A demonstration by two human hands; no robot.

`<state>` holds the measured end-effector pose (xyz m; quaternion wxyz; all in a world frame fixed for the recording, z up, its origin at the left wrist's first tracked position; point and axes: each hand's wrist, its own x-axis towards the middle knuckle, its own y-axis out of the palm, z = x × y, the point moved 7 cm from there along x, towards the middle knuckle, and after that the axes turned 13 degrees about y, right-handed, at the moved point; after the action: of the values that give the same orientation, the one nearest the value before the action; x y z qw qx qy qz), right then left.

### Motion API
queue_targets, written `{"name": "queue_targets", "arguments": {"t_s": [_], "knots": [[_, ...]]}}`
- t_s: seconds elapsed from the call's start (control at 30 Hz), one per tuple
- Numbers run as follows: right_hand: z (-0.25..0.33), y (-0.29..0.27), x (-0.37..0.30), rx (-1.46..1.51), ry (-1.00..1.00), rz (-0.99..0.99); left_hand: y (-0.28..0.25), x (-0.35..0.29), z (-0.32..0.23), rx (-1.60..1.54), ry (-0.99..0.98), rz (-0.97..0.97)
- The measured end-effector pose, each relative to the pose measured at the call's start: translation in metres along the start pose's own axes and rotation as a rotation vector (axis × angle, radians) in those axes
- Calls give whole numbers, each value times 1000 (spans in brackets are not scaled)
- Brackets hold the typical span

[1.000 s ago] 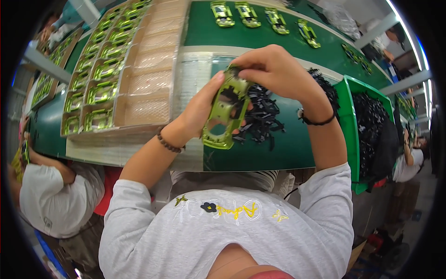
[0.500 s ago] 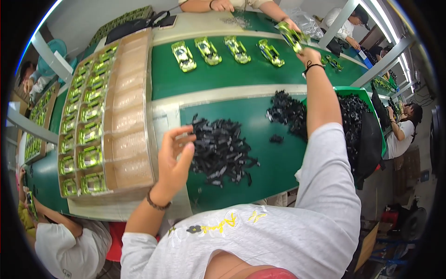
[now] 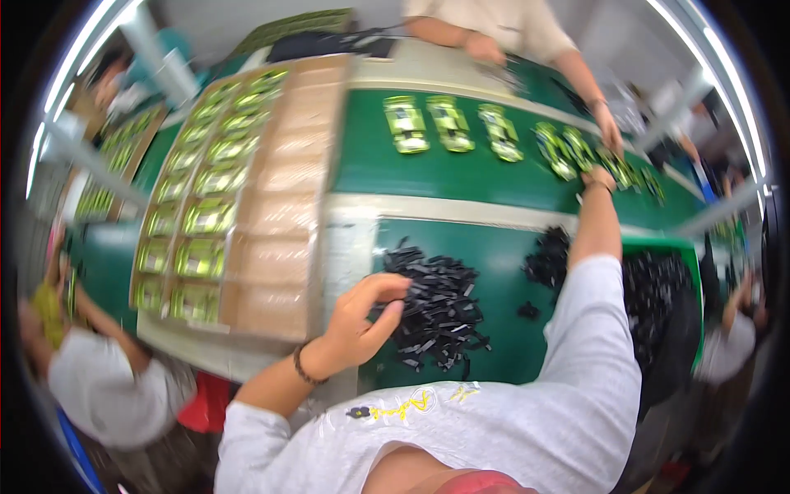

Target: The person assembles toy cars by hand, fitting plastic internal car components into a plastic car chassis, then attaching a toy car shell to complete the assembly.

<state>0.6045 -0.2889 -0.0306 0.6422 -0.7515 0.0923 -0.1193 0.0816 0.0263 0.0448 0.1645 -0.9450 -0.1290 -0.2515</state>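
My right hand (image 3: 599,177) is stretched far across to the green strip, beside a green toy car body (image 3: 578,148). Its fingers are blurred and partly hidden, so whether they grip that body cannot be made out. My left hand (image 3: 360,321) hovers at the left edge of a pile of black plastic pieces (image 3: 440,309), thumb and forefinger apart with nothing between them. More green car bodies stand in a row on the strip, among them one at its left end (image 3: 406,125). Across from me, a co-worker's hand (image 3: 609,132) reaches down close to my right hand.
A cardboard tray (image 3: 276,276) with compartments stands on my left, two columns filled with green car bodies. At the right is a green crate (image 3: 698,305) of black pieces, with a smaller black heap (image 3: 547,257) beside it. Other people sit at both sides.
The view has swung, shifting the scene rightward. My right hand has come down to the strip from beside a raised car body. My left hand's fingers have curled closer together, still apart.
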Motion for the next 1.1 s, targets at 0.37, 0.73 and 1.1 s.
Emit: {"name": "queue_targets", "arguments": {"t_s": [0.37, 0.73, 1.1], "knots": [[40, -144, -116, 868, -424, -639, -184, -106, -37, 1147, -36, -273], [-4, -214, -436, 1210, -1052, -114, -265, -154, -18, 1087, 126, 142], [25, -139, -563, 1266, -1196, 1151, -95, -72, -104, 932, 1014, 87]]}}
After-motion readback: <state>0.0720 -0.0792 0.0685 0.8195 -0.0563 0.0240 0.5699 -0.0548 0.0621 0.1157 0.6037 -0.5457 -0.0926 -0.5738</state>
